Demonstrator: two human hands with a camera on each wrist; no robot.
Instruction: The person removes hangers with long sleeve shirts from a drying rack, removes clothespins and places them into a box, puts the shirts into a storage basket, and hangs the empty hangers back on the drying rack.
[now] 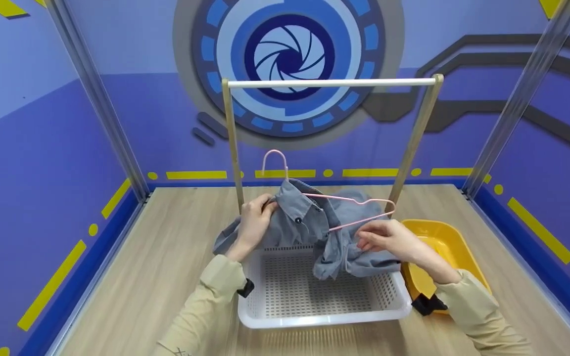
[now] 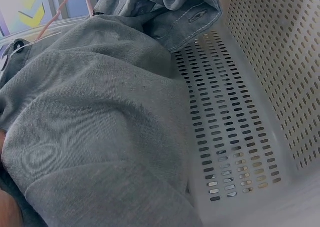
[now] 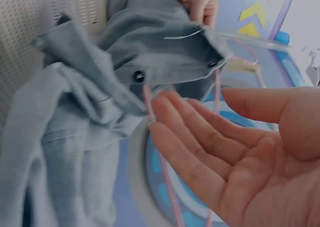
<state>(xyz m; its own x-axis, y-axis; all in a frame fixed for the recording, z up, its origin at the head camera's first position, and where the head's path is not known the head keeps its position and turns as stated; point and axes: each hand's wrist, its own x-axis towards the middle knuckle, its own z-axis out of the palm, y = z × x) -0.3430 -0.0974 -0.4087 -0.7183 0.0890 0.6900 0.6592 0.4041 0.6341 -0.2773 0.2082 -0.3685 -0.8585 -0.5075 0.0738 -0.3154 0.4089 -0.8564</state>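
A grey-blue button shirt point(image 1: 285, 222) is spread above the white basket, with one side on a pink hanger point(image 1: 349, 199). The hanger's hook rises from the collar, and its right arm sticks out bare of cloth. My left hand point(image 1: 255, 220) pinches the shirt near the collar at its left; in the left wrist view the draped shirt point(image 2: 100, 102) hides most of that hand. Beside the hanger's bare end is my right hand point(image 1: 386, 238). In the right wrist view the right hand point(image 3: 225, 157) has its palm turned up and fingers extended near the pink hanger point(image 3: 167, 179), gripping nothing.
A white perforated basket point(image 1: 324, 320) stands on the wooden table point(image 1: 181, 277) beneath the shirt. To its right lies a yellow tray point(image 1: 455, 237), partly behind my right forearm. A wooden rack with a white rail point(image 1: 334, 83) stands behind the basket.
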